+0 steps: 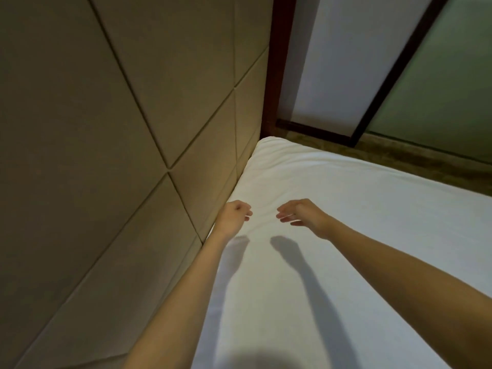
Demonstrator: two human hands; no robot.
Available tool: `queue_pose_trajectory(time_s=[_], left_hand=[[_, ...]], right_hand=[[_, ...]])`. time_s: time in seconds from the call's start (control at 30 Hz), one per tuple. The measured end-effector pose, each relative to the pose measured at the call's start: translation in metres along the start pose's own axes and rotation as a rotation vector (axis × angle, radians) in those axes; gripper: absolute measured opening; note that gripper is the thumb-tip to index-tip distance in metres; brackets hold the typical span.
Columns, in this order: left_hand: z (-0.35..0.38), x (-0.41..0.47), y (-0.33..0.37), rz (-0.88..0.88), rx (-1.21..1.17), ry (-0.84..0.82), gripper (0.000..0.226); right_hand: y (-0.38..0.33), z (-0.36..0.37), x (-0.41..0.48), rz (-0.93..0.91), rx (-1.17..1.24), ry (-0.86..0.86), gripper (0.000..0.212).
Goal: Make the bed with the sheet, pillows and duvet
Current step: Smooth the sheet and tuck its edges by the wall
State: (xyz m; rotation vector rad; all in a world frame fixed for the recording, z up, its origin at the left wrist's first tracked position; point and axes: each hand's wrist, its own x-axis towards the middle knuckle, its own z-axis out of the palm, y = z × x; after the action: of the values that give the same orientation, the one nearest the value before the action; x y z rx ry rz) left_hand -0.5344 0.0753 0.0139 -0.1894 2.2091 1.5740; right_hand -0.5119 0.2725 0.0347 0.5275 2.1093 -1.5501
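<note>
White fabric sheet lies flat and butts against the tan padded headboard, with the left hand, curled on nothing, hovering just beside that headboard and the right hand, loosely spread and empty, farther out, apparently poised to smooth the edge.

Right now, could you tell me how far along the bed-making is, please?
Done: the white sheet lies smooth, reaching the padded headboard. In hand: nothing; the left hand and right hand hover above the sheet. Left: pillows and duvet, neither in view.
</note>
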Motion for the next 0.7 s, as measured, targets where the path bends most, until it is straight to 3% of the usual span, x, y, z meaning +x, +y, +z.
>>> queue_pose_trajectory(time_s=[0.3, 0.7], left_hand=[[0.013, -0.1, 0.047, 0.087, -0.005, -0.053, 0.021], [0.068, -0.267, 0.033, 0.139, 0.054, -0.111, 0.025]], right_hand=[[-0.015, -0.021, -0.131, -0.083, 0.072, 0.117, 0.022], [0.068, -0.028, -0.305, -0.104, 0.159, 0.156, 0.02]])
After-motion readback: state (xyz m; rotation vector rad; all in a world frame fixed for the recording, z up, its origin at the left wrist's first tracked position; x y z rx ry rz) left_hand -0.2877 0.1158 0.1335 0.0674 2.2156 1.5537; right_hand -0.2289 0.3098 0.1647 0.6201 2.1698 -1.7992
